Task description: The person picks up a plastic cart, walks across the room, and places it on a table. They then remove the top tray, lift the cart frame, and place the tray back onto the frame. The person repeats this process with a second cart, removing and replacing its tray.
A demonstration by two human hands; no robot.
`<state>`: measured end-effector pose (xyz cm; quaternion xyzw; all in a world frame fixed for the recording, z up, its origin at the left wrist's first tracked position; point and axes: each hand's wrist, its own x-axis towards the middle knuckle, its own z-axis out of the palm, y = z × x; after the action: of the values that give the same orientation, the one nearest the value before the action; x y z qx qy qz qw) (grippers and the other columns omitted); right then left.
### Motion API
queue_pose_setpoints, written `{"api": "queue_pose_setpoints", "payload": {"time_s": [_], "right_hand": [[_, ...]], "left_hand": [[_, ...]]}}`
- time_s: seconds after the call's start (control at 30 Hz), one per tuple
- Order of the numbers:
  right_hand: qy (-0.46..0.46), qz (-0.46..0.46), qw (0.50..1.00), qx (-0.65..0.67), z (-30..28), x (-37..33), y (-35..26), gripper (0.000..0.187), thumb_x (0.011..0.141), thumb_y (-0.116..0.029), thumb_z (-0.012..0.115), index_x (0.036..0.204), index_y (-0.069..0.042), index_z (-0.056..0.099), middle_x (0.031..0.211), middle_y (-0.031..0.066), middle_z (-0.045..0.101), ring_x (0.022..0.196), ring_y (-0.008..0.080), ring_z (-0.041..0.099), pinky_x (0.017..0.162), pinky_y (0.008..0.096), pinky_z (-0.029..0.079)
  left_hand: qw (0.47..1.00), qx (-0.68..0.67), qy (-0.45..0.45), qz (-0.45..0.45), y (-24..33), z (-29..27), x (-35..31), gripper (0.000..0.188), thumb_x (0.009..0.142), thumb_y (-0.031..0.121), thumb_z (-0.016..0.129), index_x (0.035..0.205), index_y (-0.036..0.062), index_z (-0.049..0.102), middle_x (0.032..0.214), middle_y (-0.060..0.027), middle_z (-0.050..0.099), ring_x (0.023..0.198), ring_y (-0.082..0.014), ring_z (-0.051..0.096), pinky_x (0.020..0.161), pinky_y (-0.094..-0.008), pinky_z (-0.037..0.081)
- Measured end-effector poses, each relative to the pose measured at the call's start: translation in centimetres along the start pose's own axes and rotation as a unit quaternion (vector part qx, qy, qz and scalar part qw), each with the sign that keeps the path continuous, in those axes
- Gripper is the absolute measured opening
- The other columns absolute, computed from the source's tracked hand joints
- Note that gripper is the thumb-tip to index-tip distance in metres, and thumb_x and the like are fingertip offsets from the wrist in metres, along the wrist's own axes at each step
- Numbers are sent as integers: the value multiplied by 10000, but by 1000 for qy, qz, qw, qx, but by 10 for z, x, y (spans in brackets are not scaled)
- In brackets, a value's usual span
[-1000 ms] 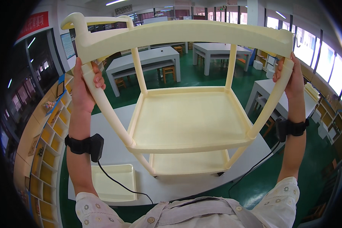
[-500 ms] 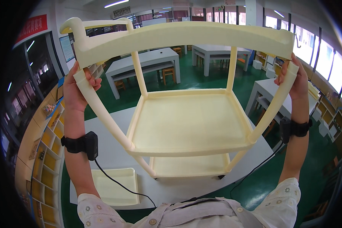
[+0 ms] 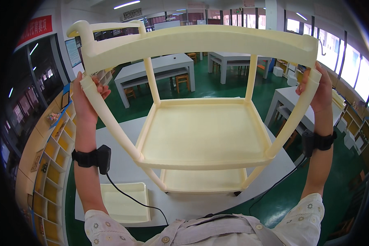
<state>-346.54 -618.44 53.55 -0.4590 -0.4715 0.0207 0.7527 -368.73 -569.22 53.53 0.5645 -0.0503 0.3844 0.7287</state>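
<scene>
The left forearm (image 3: 86, 133) crosses the table's (image 3: 184, 207) left edge; the right forearm (image 3: 318, 166) rises outside its right corner. The raised left hand (image 3: 84, 100) and right hand (image 3: 322, 92) sit nearly level, well apart, fingers (image 3: 105, 91) curled inward.

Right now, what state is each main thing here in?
Left hand: curled around the near-left post
Right hand: curled around the near-right post
Top frame: apart from both near posts' upper ends
Near-left post: upper end unseated
Near-right post: upper end unseated
Middle shelf: joined to both near posts
Tray: lying open side up on the table
Left strap: fastened around the forearm
Right strap: fastened likewise
Ceiling light: lit
</scene>
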Motion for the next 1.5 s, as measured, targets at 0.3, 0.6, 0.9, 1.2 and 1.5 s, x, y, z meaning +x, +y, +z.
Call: {"api": "queue_pose_setpoints", "payload": {"time_s": [0.3, 0.6, 0.9, 1.2, 1.5], "right_hand": [[-153, 49, 983, 93, -7, -26, 54, 704, 944, -618, 181, 674, -38, 475, 469, 113, 480, 417, 204, 549, 416, 292, 485], [-189, 81, 962, 178, 70, -53, 107, 608, 951, -587, 253, 947, -42, 522, 783, 70, 531, 794, 180, 541, 815, 325, 435], [-93, -180, 878, -433, 147, -55, 77, 205, 777, 31, 623, 976, -15, 606, 1042, 149, 608, 991, 301, 586, 887, 334, 452], [217, -16, 952, -216, 23, 29, 119, 316, 984, -324, 412, 1098, -50, 521, 960, 94, 591, 899, 178, 585, 893, 347, 458], [-171, 69, 973, 137, 34, 25, 117, 576, 995, -491, 214, 1119, -13, 511, 943, 134, 595, 926, 246, 597, 928, 419, 462]], "left_hand": [[896, 304, 22, 323, -61, -5, -33, 444, 952, 182, 455, 1317, 34, 251, 960, -120, 577, 761, -132, 592, 743, -289, 516], [622, 691, 138, 341, -86, -69, 29, 720, 895, 191, 580, 1439, -11, 153, 1297, -276, 395, 1214, -433, 384, 1049, -470, 309], [966, 105, -232, 33, -112, 98, -143, 443, 941, 247, 494, 1293, 7, 373, 1192, -131, 513, 1090, -198, 511, 962, -368, 381], [993, 76, -81, 25, -122, 67, -119, 264, 957, 295, 505, 828, 72, 448, 530, -4, 437, 423, -77, 401, 437, -236, 379], [991, 125, 17, 35, -117, 17, -101, 262, 950, 335, 500, 850, 92, 489, 542, 5, 440, 445, -82, 403, 460, -242, 385]]}}
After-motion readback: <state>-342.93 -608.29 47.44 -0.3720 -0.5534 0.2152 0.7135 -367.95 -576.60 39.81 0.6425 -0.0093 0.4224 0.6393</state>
